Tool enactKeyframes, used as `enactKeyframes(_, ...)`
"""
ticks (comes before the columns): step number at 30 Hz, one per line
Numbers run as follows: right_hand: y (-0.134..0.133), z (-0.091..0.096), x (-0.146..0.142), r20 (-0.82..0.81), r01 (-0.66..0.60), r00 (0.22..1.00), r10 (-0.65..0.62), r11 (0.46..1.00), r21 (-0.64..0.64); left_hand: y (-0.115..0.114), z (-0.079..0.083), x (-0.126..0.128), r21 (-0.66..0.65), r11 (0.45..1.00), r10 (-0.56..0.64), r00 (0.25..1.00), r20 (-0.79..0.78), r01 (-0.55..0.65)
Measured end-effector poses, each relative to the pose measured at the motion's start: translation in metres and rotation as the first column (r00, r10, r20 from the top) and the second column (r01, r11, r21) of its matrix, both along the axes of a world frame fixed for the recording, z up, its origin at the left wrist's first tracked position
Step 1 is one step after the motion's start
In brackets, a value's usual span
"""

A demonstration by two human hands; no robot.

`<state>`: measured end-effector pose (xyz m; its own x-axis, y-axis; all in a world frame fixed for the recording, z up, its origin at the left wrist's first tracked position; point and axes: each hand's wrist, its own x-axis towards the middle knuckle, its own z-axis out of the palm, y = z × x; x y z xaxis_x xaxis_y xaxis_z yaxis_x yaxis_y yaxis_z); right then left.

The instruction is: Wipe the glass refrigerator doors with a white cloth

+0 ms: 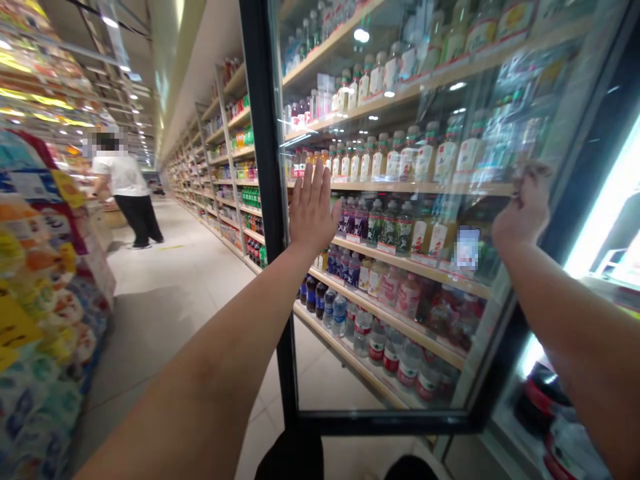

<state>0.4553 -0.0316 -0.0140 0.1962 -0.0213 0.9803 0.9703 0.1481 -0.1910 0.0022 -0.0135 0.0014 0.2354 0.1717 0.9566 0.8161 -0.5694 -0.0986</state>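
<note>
A glass cooler door [380, 280] with a black frame stands swung out in front of me. My left hand [313, 210] lies flat on its glass near the left frame edge, fingers stretched upward. My right hand [523, 207] is curled with bent fingers against the door's right side, near its black edge; what it grips is blurred. Through the glass I see shelves of drink bottles [395, 160]. The lit cooler interior [600, 220] shows at the right behind the door.
An aisle of light floor tiles [165, 300] runs ahead, with long drink shelves [235, 173] along its right. A display of colourful packaged goods [40, 300] stands at the left. A person in a white shirt [125, 187] stands far down the aisle.
</note>
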Motion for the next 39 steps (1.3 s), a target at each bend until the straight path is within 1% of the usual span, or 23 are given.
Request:
enactKeyframes(1,-0.002,0.0,0.004,-0.039,-0.001,0.999,0.0,1.0,-0.02,0.001,0.0,0.0,0.006,1.0,-0.01,1.0,0.001,0.01)
enactKeyframes(3,-0.006,-0.015,0.004,-0.116,-0.019,0.993,0.015,0.999,-0.032,0.002,-0.001,-0.001,0.026,0.999,-0.026,1.0,0.001,0.026)
enactKeyframes(6,-0.012,-0.062,-0.01,-0.195,-0.019,0.981,0.017,1.0,-0.011,0.005,-0.002,-0.002,0.062,0.998,-0.033,0.999,-0.001,0.033)
enactKeyframes(8,-0.012,-0.084,-0.017,-0.228,-0.008,0.974,0.008,1.0,0.002,0.007,-0.001,-0.003,0.068,0.997,-0.032,0.999,-0.006,0.032)
enactKeyframes(10,-0.01,-0.086,-0.021,-0.258,-0.003,0.966,0.008,1.0,0.019,0.008,-0.001,-0.003,0.063,0.998,-0.027,1.0,-0.011,0.028)
enactKeyframes(12,-0.008,-0.077,-0.027,-0.258,-0.008,0.966,0.015,1.0,0.025,0.008,-0.001,-0.003,0.054,0.998,-0.026,1.0,-0.011,0.027)
enactKeyframes(14,-0.008,-0.074,-0.044,-0.21,-0.028,0.977,0.029,1.0,0.008,0.008,-0.001,-0.003,0.044,0.998,-0.04,0.999,-0.005,0.04)
enactKeyframes(15,-0.01,-0.08,-0.057,-0.168,-0.043,0.985,0.041,0.999,-0.012,0.008,-0.001,-0.003,0.039,0.998,-0.05,0.999,-0.001,0.05)
enactKeyframes(16,-0.014,-0.091,-0.072,-0.119,-0.06,0.991,0.055,0.997,-0.039,0.007,-0.002,-0.003,0.035,0.998,-0.058,0.998,0.004,0.058)
enactKeyframes(19,-0.028,-0.135,-0.116,0.074,-0.108,0.99,0.121,0.981,-0.159,0.004,-0.003,-0.002,0.028,0.998,-0.061,0.998,0.014,0.061)
enactKeyframes(20,-0.032,-0.145,-0.126,0.145,-0.111,0.98,0.139,0.976,-0.188,0.003,-0.002,-0.002,0.022,0.998,-0.056,0.998,0.014,0.055)
enactKeyframes(21,-0.034,-0.149,-0.133,0.199,-0.111,0.968,0.153,0.972,-0.205,0.002,-0.001,-0.002,0.016,0.999,-0.05,0.999,0.012,0.049)
enactKeyframes(22,-0.035,-0.145,-0.136,0.235,-0.11,0.959,0.159,0.972,-0.208,0.001,0.001,-0.002,0.008,0.999,-0.044,0.999,0.009,0.044)
enactKeyframes(23,-0.034,-0.135,-0.137,0.251,-0.11,0.955,0.159,0.974,-0.198,0.0,0.003,-0.001,0.002,0.999,-0.04,0.999,0.007,0.04)
enactKeyframes(26,-0.027,-0.092,-0.134,0.236,-0.114,0.961,0.143,0.985,-0.131,0.0,0.002,-0.001,0.012,1.0,-0.029,1.0,-0.002,0.029)
enactKeyframes(27,-0.024,-0.083,-0.135,0.234,-0.112,0.963,0.135,0.988,-0.106,-0.001,-0.002,-0.002,0.02,1.0,-0.022,1.0,-0.004,0.022)
enactKeyframes(28,-0.022,-0.081,-0.138,0.242,-0.11,0.962,0.129,0.99,-0.09,-0.002,-0.01,-0.003,0.024,1.0,-0.013,1.0,-0.006,0.013)
enactKeyframes(29,-0.022,-0.086,-0.144,0.26,-0.11,0.957,0.128,0.99,-0.085,-0.003,-0.022,-0.004,0.025,1.0,-0.001,1.0,-0.009,0.002)
enactKeyframes(33,-0.028,-0.138,-0.176,0.371,-0.103,0.912,0.173,0.974,-0.2,-0.007,-0.085,-0.013,-0.011,0.998,0.068,0.996,-0.058,-0.069)
enactKeyframes(34,-0.029,-0.145,-0.182,0.386,-0.102,0.904,0.186,0.969,-0.226,-0.007,-0.099,-0.015,-0.014,0.996,0.091,0.993,-0.069,-0.093)
enactKeyframes(35,-0.029,-0.146,-0.188,0.393,-0.105,0.898,0.197,0.964,-0.245,-0.006,-0.11,-0.017,-0.012,0.993,0.113,0.991,-0.076,-0.114)
enactKeyframes(36,-0.028,-0.14,-0.193,0.392,-0.111,0.896,0.207,0.961,-0.254,-0.005,-0.119,-0.019,-0.005,0.991,0.13,0.988,-0.082,-0.131)
enactKeyframes(39,-0.019,-0.107,-0.208,0.359,-0.151,0.905,0.226,0.963,-0.224,-0.002,-0.127,-0.02,0.024,0.986,0.165,0.983,-0.086,-0.164)
